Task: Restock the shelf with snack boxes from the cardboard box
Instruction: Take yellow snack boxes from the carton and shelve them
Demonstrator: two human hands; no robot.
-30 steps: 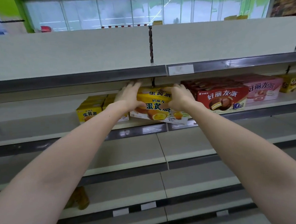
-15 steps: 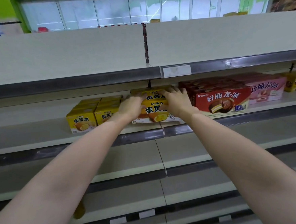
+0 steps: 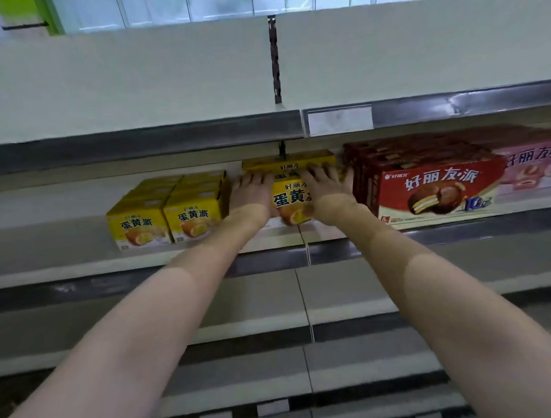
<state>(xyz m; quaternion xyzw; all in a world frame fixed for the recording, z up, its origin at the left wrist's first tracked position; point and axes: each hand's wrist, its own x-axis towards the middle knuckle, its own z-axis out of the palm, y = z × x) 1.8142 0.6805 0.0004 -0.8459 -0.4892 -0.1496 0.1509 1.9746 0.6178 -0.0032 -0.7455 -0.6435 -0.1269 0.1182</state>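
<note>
Both arms are stretched forward to the shelf point(image 3: 76, 271) at mid-frame. Left of centre, small yellow cardboard boxes point(image 3: 165, 218) marked 蛋黄派 are lined up. The left hand point(image 3: 250, 196) and right hand point(image 3: 326, 189) are laid with straight fingers against a stacked yellow snack box point(image 3: 291, 201). At right, glossy red boxes point(image 3: 429, 188) are marked 好丽友·派.

The pale grey metal store shelf point(image 3: 76, 265) with a dark front rail carries, near its middle, two rows of small yellow snack boxes point(image 3: 167, 216); just right of them a larger yellow snack box point(image 3: 291, 198), then long red snack cartons point(image 3: 436, 191), then a pink snack carton point(image 3: 539, 170) at the right edge
</note>
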